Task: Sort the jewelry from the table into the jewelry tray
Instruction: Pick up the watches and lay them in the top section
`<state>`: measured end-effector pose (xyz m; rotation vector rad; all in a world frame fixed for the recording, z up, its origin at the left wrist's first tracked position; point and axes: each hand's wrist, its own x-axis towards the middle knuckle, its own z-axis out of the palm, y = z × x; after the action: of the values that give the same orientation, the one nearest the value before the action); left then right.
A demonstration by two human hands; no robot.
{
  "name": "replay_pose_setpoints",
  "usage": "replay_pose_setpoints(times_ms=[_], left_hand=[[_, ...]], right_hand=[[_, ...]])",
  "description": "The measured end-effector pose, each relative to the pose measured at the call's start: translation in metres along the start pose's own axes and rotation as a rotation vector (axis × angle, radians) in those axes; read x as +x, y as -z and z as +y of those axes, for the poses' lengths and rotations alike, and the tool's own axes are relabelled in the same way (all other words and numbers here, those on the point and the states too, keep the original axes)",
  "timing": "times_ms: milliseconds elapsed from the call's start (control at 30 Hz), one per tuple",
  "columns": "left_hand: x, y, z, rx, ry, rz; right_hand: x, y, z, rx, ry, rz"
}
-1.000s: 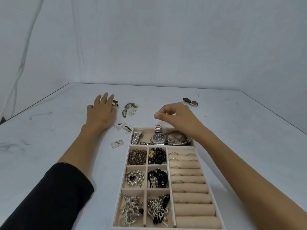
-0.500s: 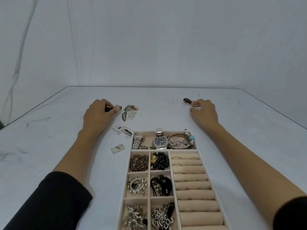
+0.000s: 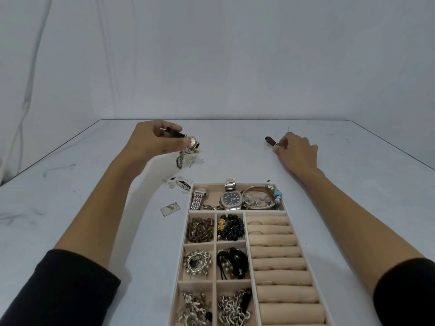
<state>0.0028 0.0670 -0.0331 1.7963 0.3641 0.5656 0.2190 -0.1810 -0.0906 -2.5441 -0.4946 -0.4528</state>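
Note:
My left hand (image 3: 154, 140) is lifted above the table at the far left and grips a small gold watch with a dark strap (image 3: 186, 138). My right hand (image 3: 295, 149) lies on the table at the far right, its fingers curled on a second dark-strapped watch (image 3: 270, 140), whose strap end sticks out to the left. The beige jewelry tray (image 3: 237, 211) sits near me in the middle; its top compartment holds a silver watch (image 3: 231, 198), a metal band and bangles, and the small cells hold beads and chains.
Loose pieces lie on the white table (image 3: 94, 196) left of the tray: a dark-edged earring card (image 3: 180, 161), small packets (image 3: 181, 183) and a little rectangular tag (image 3: 170, 208). Ring rolls (image 3: 275, 252) fill the tray's right side, with a few rings in the upper slots.
My left hand closed on the gold watch and lifted it off the table. My right hand went from above the tray's top compartment out to the far-right watch and curled on it.

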Motion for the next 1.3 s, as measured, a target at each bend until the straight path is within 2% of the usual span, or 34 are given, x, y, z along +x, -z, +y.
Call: replay_pose_setpoints(times_ms=[100, 200, 267, 367, 500, 767, 1300], left_hand=[[-0.008, -0.001, 0.01, -0.105, 0.036, -0.061], [-0.015, -0.004, 0.021, -0.092, 0.019, -0.171], [-0.022, -0.008, 0.029, -0.012, 0.011, -0.274], [-0.029, -0.014, 0.037, 0.166, 0.014, -0.408], [-0.034, -0.019, 0.041, 0.319, 0.003, -0.486], [-0.043, -0.015, 0.029, 0.42, 0.049, -0.594], [-0.052, -0.018, 0.026, 0.422, 0.057, -0.582]], right_hand=[[-0.004, 0.007, -0.001, 0.251, -0.01, -0.003], [-0.006, 0.012, -0.004, 0.366, -0.013, -0.071], [-0.007, 0.017, -0.012, 0.412, -0.025, -0.129], [-0.014, 0.035, -0.032, 0.656, -0.09, -0.183], [-0.037, 0.067, -0.064, 0.856, -0.039, -0.318], [-0.088, 0.078, -0.105, 0.76, 0.148, -0.592], [-0.101, 0.069, -0.115, 0.601, 0.238, -0.636]])
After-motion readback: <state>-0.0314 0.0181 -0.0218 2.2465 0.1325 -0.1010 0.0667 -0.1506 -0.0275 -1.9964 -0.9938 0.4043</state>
